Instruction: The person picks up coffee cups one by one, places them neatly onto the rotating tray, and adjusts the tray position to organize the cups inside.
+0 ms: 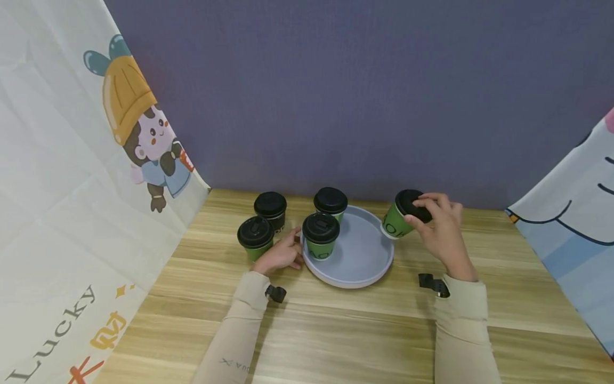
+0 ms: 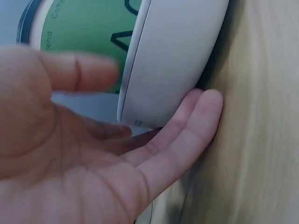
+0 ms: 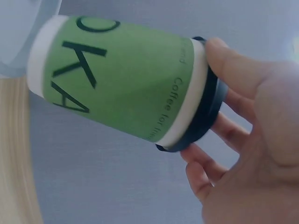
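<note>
My right hand (image 1: pixel 442 229) grips a green paper coffee cup (image 1: pixel 397 221) by its black lid (image 3: pixel 205 109). The cup is tilted and held up by the tray's right edge. My left hand (image 1: pixel 282 252) is at the left side of the round grey tray (image 1: pixel 360 274). In the left wrist view its fingers (image 2: pixel 173 154) lie against the tray's outer wall, low by the table, and the thumb is blurred near the rim. On the tray's left part stand a green lidded cup (image 1: pixel 320 248) and, behind it, another lidded cup (image 1: pixel 331 201).
Left of the tray stand a green cup with a black lid (image 1: pixel 256 237) and a dark lidded cup (image 1: pixel 271 208) behind it. The wooden table (image 1: pixel 345 330) ends at a blue-grey backdrop (image 1: pixel 355 96). Printed cloth (image 1: pixel 57 176) hangs at the left.
</note>
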### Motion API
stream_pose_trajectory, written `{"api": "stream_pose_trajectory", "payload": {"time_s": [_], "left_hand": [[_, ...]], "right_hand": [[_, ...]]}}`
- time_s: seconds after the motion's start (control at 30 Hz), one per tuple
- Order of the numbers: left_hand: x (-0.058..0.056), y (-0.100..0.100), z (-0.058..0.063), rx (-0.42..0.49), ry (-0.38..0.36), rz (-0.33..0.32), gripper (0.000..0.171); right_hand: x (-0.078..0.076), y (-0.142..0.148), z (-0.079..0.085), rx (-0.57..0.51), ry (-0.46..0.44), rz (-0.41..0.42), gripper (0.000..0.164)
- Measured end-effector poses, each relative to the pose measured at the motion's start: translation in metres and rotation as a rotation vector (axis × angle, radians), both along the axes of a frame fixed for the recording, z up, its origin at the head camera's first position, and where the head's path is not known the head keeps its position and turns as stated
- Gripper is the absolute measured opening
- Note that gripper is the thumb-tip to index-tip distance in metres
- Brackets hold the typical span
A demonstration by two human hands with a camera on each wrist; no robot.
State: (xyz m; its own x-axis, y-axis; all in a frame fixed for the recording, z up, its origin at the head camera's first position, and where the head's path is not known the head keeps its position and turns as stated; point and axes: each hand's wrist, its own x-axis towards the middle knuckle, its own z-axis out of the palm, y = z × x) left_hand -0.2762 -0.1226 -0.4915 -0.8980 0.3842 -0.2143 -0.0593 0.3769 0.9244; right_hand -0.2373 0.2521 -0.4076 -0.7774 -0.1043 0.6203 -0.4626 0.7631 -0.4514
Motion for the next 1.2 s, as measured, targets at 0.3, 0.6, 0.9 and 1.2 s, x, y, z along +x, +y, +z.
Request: {"api": "stream_pose_trajectory", "payload": {"time_s": [0.3, 0.6, 0.9, 1.2], "left_hand": [[-0.002, -0.005, 0.002, 0.0, 0.003, -0.172, 0.119], [-0.002, 0.0, 0.004, -0.02, 0.126, -0.186, 0.12], [-0.002, 0.001, 0.005, 0.009, 0.136, -0.199, 0.118], [-0.004, -0.001, 0.003, -0.004, 0.078, -0.171, 0.121]], "right_hand": [[0.004, -0.007, 0.009, 0.058, -0.132, 0.098, 0.032], [0.003, -0.022, 0.014, 0.163, -0.223, 0.217, 0.029], [0.006, -0.041, 0.017, 0.213, -0.343, 0.325, 0.027], [0.008, -0.065, 0.013, 0.281, -0.361, 0.381, 0.028]]}}
